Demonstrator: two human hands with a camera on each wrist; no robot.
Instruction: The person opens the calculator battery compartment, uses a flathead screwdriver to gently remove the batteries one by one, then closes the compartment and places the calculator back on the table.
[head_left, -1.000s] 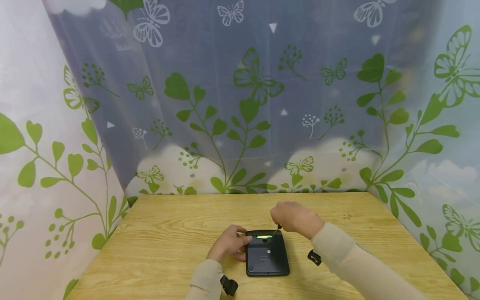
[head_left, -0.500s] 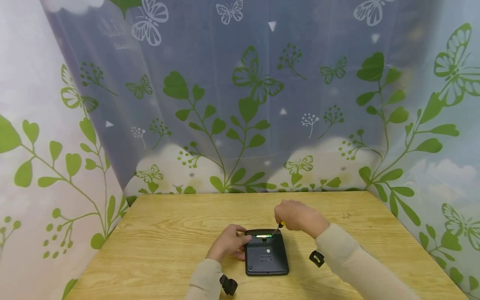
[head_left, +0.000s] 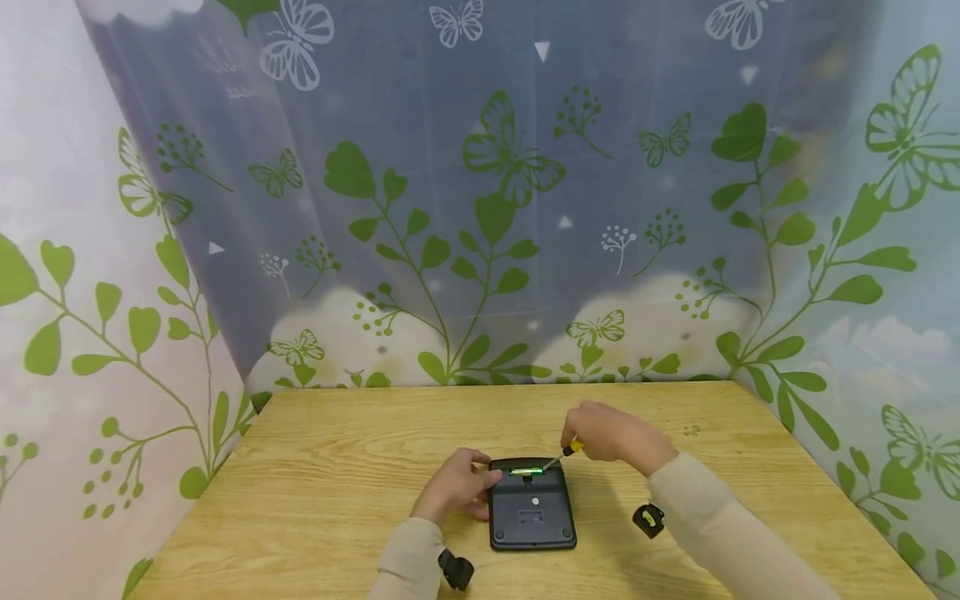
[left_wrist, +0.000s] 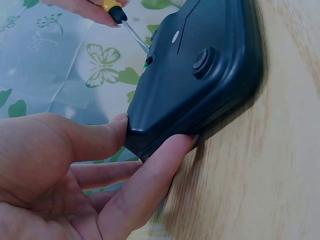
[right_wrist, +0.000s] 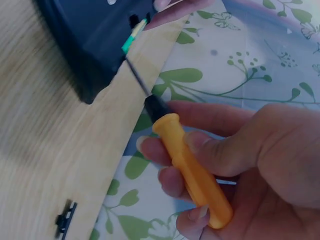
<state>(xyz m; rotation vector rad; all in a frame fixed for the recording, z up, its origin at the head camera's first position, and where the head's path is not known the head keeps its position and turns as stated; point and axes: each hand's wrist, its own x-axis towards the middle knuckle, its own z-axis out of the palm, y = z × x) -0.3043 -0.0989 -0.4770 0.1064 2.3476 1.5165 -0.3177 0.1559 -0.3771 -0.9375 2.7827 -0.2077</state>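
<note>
A black calculator (head_left: pixel 532 521) lies face down on the wooden table, its narrow battery slot uncovered near the far edge. In that slot sits a green-and-gold battery (head_left: pixel 526 472). My left hand (head_left: pixel 456 487) grips the calculator's left far corner, thumb on top and fingers at the side, as the left wrist view shows closely. My right hand (head_left: pixel 611 433) holds a screwdriver (right_wrist: pixel 192 165) by its yellow handle, fingers curled round it. The screwdriver's thin metal shaft slants down to the battery's right end; whether the tip touches the battery or the slot's edge I cannot tell.
A small black plastic piece (right_wrist: pixel 65 220), like a battery cover, lies on the table in the right wrist view. The table (head_left: pixel 337 450) ends at a curtain (head_left: pixel 420 275) printed with leaves and butterflies behind and at both sides.
My right hand has shifted right, tilting the screwdriver lower so more of its yellow handle shows. Its tip stays by the battery's right end. My left hand and the calculator stay nearly still.
</note>
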